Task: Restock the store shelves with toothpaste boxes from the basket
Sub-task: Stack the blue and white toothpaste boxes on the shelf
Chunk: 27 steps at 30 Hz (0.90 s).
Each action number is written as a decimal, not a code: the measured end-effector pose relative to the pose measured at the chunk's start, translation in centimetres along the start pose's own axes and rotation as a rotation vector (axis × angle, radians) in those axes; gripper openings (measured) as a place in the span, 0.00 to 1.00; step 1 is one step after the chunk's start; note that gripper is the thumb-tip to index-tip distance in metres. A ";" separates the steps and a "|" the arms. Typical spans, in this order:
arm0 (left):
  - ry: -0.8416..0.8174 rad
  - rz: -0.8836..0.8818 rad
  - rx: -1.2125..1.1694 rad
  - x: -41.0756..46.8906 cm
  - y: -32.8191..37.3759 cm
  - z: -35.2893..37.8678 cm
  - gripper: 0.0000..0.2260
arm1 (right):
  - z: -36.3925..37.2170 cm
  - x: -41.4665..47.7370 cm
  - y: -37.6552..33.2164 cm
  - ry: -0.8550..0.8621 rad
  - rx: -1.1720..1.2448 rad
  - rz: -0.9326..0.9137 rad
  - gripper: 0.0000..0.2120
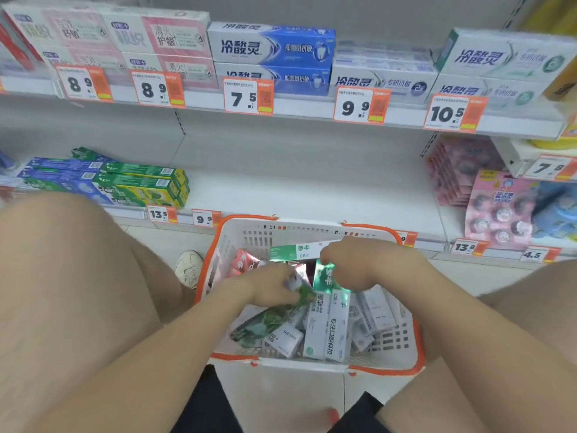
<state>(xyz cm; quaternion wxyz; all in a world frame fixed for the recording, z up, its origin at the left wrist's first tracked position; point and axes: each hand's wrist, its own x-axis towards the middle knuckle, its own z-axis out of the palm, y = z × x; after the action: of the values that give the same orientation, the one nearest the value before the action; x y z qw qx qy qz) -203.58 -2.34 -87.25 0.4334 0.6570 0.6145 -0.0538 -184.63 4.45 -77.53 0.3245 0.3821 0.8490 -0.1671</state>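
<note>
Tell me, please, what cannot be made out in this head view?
Head view:
- Left hand and right hand: grip hidden, fingertips buried among toothpaste boxes.
- Basket floor: covered by boxes.
- 7.5 price tag small print: too small.
- Top-left pink boxes: blurred.

Shorts: your shorts [203, 401] are black.
Shoe: your shoe [189, 267] is a white lace-up sneaker.
Arms: your forearms [175, 342] are bare.
Hands: your left hand [271, 289] and right hand [346, 260] are bare too.
</note>
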 end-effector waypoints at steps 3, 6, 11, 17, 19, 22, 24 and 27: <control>0.306 0.046 -0.492 -0.2 2.2 -3.5 0.17 | -1.3 -0.1 1.6 0.109 0.100 0.056 0.17; 0.554 0.057 -0.987 -1.1 5.0 -6.4 0.15 | -2.5 -0.8 2.5 0.213 0.350 0.032 0.24; 0.570 -0.023 -1.452 -2.6 6.6 -8.4 0.18 | -3.5 -1.9 1.3 0.360 0.528 -0.039 0.37; 0.538 0.000 -1.276 -4.1 6.6 -10.6 0.13 | -5.9 -3.7 4.5 0.309 0.921 -0.025 0.18; 0.512 0.123 -1.328 -4.8 6.4 -11.3 0.12 | -6.6 -4.7 5.4 0.262 1.110 -0.083 0.14; 0.485 0.229 -1.317 -5.7 6.7 -12.0 0.11 | -7.0 -5.3 5.9 0.222 1.160 -0.167 0.15; 0.507 0.244 -1.324 -5.8 7.0 -12.2 0.10 | -7.3 -5.4 5.9 0.239 1.161 -0.177 0.15; 0.556 0.259 -1.373 -5.8 7.2 -12.3 0.08 | -7.9 -5.4 5.8 0.330 1.179 -0.170 0.13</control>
<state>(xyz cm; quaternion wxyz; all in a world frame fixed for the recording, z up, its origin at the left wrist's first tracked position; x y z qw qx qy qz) -204.49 2.02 -72.57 0.5775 0.2956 0.5144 0.5609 -180.91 9.46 -68.27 -0.0914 0.4489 0.6803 -0.5722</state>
